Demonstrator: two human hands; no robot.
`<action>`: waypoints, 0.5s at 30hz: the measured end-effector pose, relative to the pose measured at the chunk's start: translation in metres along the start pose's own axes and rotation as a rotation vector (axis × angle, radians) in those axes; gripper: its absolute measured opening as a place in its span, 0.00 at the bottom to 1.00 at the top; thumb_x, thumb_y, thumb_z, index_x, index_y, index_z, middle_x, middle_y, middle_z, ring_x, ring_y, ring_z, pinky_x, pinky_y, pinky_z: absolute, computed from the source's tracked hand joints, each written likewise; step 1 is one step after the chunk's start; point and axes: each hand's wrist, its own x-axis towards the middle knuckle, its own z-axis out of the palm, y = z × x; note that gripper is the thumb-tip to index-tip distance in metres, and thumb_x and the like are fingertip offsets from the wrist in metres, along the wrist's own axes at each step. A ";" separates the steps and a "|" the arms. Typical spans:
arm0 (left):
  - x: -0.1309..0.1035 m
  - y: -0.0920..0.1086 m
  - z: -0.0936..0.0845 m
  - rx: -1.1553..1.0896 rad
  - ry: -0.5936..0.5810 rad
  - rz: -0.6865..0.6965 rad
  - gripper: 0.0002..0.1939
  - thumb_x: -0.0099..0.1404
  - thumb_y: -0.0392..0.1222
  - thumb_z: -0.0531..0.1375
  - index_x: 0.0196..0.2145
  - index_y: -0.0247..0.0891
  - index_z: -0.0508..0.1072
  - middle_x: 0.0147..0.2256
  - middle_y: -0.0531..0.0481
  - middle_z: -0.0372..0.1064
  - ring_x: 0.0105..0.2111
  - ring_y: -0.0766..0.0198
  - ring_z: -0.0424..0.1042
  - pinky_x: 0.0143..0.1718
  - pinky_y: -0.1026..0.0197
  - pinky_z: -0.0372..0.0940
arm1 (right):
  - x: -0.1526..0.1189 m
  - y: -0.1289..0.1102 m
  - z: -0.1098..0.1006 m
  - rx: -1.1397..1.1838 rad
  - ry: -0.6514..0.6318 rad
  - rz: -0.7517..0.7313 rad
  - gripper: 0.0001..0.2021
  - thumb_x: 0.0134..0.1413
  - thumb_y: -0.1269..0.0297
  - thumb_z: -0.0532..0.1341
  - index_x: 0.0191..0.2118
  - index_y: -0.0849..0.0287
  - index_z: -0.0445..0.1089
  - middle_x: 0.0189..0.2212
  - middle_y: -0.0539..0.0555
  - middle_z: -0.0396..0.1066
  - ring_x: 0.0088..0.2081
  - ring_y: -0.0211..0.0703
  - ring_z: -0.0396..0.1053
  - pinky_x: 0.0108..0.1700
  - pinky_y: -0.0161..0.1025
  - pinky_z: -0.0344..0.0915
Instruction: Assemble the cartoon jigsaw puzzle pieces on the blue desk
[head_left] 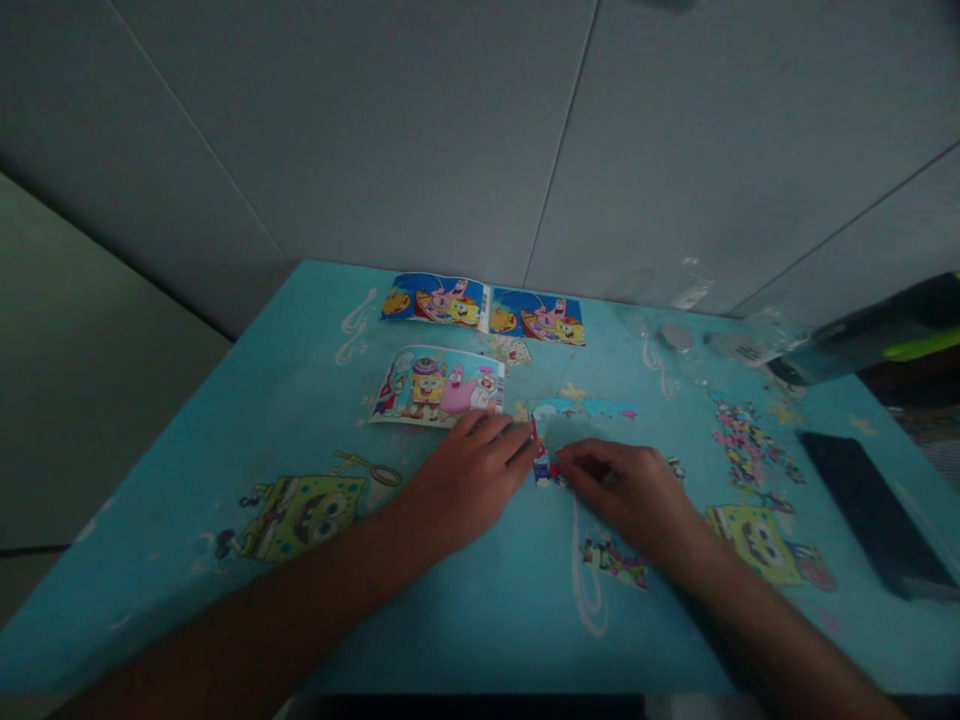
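Note:
A partly joined jigsaw puzzle [541, 466] lies mid-table, with a pale blue strip along its top and a column down its left side. My right hand [626, 485] is closed in a pinch at its lower left corner, on a small puzzle piece [556, 472] mostly hidden by the fingertips. My left hand [480, 465] rests flat beside the left column, fingers stretched out and fingertips close to its edge. Just behind that hand lies a printed cartoon picture sheet [439, 387]. A joined strip of puzzle pieces [615, 562] lies below my right hand.
Loose puzzle pieces [754, 440] are heaped at the right, near a dark phone-like slab [877, 510]. A second picture sheet [484, 310] lies by the wall. Clear plastic wrapping [765, 335], a round grey disc [676, 338] and a dark bottle-like object [877, 330] are at the back right.

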 end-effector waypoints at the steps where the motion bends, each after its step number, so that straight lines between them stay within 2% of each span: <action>1: 0.000 0.000 0.000 0.001 -0.002 -0.002 0.16 0.76 0.37 0.53 0.57 0.38 0.71 0.56 0.43 0.70 0.57 0.52 0.66 0.58 0.46 0.59 | 0.000 0.001 0.001 -0.011 0.006 -0.012 0.09 0.64 0.65 0.60 0.41 0.52 0.78 0.34 0.49 0.80 0.32 0.41 0.75 0.36 0.37 0.67; 6: 0.000 0.000 0.000 0.006 -0.009 -0.001 0.16 0.76 0.38 0.53 0.57 0.38 0.71 0.57 0.43 0.70 0.58 0.52 0.66 0.59 0.47 0.59 | -0.001 0.003 0.008 -0.064 0.024 -0.086 0.09 0.63 0.67 0.60 0.44 0.53 0.77 0.38 0.50 0.80 0.35 0.42 0.76 0.39 0.38 0.68; 15: 0.000 0.000 0.000 -0.004 0.012 -0.005 0.15 0.75 0.37 0.53 0.56 0.37 0.72 0.56 0.43 0.70 0.57 0.52 0.66 0.59 0.46 0.59 | -0.003 0.002 0.015 -0.226 0.046 -0.159 0.09 0.66 0.66 0.58 0.45 0.55 0.76 0.36 0.53 0.80 0.36 0.46 0.77 0.43 0.44 0.69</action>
